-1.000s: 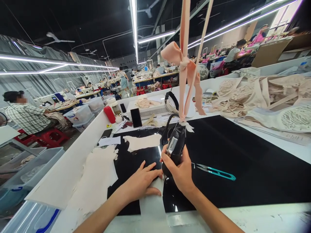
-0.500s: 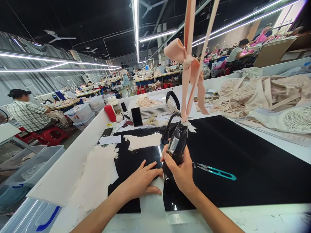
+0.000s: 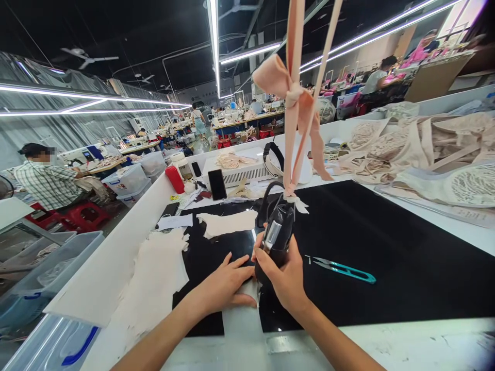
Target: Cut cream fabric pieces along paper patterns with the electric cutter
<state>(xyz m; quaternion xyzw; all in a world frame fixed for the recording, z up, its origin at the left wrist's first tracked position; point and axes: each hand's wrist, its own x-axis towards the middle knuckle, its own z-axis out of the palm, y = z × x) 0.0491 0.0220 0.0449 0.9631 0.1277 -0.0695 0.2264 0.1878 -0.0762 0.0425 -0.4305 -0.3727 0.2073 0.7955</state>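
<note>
My right hand (image 3: pixel 284 273) is wrapped around a black corded handheld electric tool (image 3: pixel 281 226) with a silver plate on its side. Its lower end is partly hidden by my fingers, so its working tip cannot be made out. Peach fabric straps (image 3: pixel 296 103), knotted in a bow, hang from above and tie to the top of the tool. Beside it, my left hand (image 3: pixel 228 283) lies flat with fingers spread, pressing on a pale, translucent-looking strip (image 3: pixel 243 322) and the black surface. To the right rest thread snips (image 3: pixel 350 270) with a turquoise handle.
A large black sheet (image 3: pixel 371 242) covers much of the white table. Cream fabric pieces (image 3: pixel 154 278) lie left, another cream piece (image 3: pixel 228 222) farther back. Behind stand a phone (image 3: pixel 217 184) and a white slotted box (image 3: pixel 242 175). Beige garments (image 3: pixel 421 144) are heaped right; a seated person (image 3: pixel 46 178) works at left.
The tool and my right hand have shifted slightly left, and the hanging straps have swung a little left with them. My left hand stays almost in place. The view has moved slightly.
</note>
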